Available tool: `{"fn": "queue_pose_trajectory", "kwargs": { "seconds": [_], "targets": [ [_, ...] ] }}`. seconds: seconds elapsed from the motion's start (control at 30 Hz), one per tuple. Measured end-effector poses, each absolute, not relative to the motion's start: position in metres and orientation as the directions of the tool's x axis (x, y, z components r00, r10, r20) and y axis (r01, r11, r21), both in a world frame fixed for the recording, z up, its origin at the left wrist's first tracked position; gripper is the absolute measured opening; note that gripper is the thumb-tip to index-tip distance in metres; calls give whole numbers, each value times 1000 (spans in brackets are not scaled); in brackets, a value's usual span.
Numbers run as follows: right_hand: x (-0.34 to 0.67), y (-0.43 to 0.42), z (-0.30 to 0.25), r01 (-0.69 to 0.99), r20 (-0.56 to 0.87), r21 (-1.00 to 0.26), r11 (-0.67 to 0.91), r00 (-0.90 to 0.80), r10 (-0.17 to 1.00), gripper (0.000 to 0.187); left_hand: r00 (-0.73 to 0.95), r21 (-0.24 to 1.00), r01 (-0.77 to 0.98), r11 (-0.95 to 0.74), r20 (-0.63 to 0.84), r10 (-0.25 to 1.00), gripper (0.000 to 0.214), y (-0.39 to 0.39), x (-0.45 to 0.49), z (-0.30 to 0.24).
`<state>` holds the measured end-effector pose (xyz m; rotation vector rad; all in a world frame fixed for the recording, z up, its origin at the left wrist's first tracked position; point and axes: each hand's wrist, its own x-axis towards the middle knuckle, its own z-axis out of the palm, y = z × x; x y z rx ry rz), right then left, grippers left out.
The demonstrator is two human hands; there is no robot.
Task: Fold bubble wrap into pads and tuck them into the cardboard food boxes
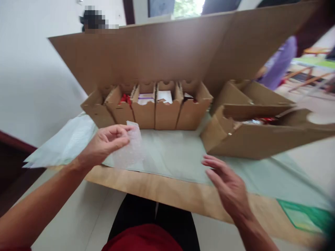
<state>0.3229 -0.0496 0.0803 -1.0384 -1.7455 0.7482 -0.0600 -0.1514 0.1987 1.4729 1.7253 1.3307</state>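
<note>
My left hand (111, 141) pinches the upper edge of a small clear bubble wrap bag (131, 148), which hangs over the near part of the pale cloth (172, 150). Its thumb and fingers are closed on the plastic, and I make out nothing inside the bag. To the right, my right hand (226, 183) hovers above the table's front edge with fingers apart and nothing in them. Nearest to that hand is an open cardboard bin (240, 141) holding red and silvery wrapped items (259, 121).
Behind the cloth stands a row of cardboard bins (143, 116) with red and white items, before a tall cardboard panel (162, 52). White sheets (65, 141) lie at the left. A green-edged pouch (305, 216) is at the right front. Another person's purple sleeve (280, 66) shows behind.
</note>
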Motion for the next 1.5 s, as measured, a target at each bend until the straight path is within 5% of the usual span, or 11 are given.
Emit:
{"fn": "queue_pose_trajectory", "kwargs": {
  "seconds": [0.17,0.27,0.47,0.67,0.83,1.1,1.23,1.5],
  "targets": [
    [308,-53,77,154,293,-927,343,-274,916,22,359,581,703,-411,209,910,9,-127,11,174],
    [316,-48,70,167,299,-927,337,-214,930,24,514,447,755,-480,53,856,8,-127,14,138],
    [340,-54,64,367,341,-791,490,-402,850,42,497,572,741,-352,-114,860,8,-144,-1,91],
    [324,-52,62,405,100,-596,693,-819,565,55,409,715,687,-130,-233,882,18,-151,2,90],
    [317,-53,45,441,186,-561,701,-758,625,20,331,764,644,-28,-245,911,23,-149,-4,93],
    [316,-57,47,416,208,-673,611,-687,697,19,335,763,644,-60,-211,918,23,-153,-2,93],
    [316,-65,48,441,218,-614,655,-702,678,21,408,687,689,-231,-104,907,17,-166,1,83],
    [301,-73,39,496,183,-406,768,-779,600,19,376,635,725,-267,-41,926,24,-173,9,79]
  ]
}}
